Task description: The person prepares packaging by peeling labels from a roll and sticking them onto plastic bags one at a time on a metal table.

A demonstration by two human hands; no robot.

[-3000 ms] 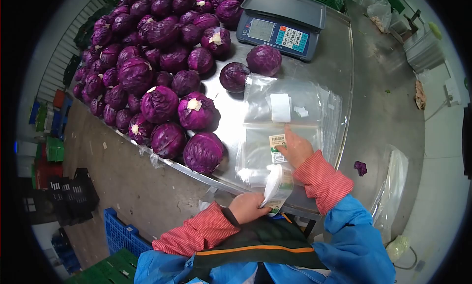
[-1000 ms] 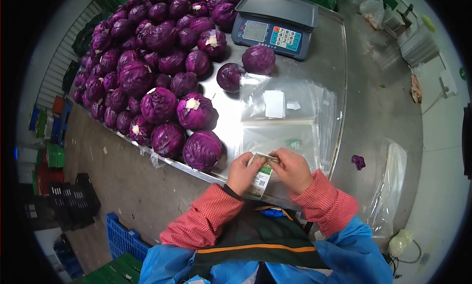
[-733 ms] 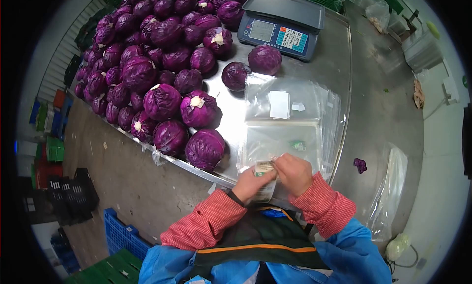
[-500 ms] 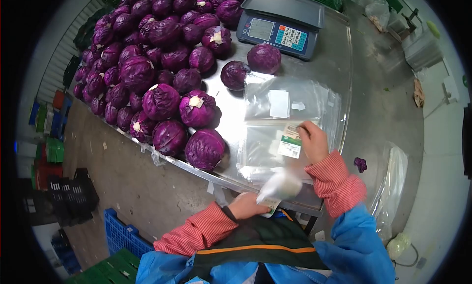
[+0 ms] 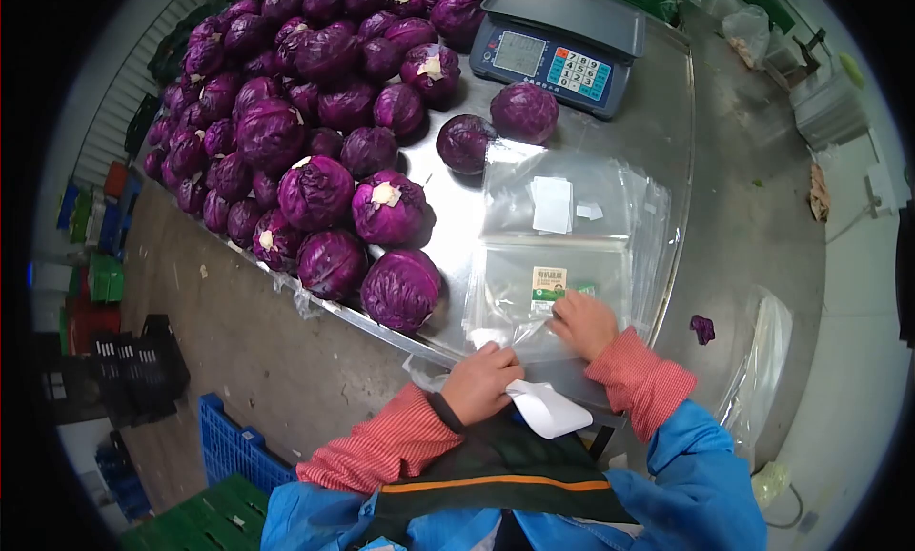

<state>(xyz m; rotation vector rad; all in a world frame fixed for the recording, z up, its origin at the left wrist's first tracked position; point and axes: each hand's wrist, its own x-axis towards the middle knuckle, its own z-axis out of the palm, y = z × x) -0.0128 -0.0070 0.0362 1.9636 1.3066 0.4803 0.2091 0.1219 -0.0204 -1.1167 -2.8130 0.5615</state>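
A green-and-beige printed label (image 5: 549, 286) lies on the top bag of a stack of transparent plastic bags (image 5: 510, 265). My right hand (image 5: 583, 324) is at the label's lower right, fingers curled and pinching the film of that bag. At the near edge of the stack, my left hand (image 5: 479, 383) is closed round a white label strip (image 5: 550, 411), whose curled backing hangs out to the right. Its fingertips are right at the bag's near edge, where the film is creased between both hands. Small white papers (image 5: 553, 205) show on the farther part of the stack.
Purple cabbages (image 5: 315, 193) are heaped on the left of the metal table (image 5: 658, 112). Two more cabbages (image 5: 524, 112) sit between the bags and a weighing scale (image 5: 562, 51). A blue plastic crate (image 5: 238, 441) stands on the floor at lower left.
My right hand has brought the label down onto the bag and moved nearer to me. My left hand has risen to the bag's near edge with the label strip, now held more still.
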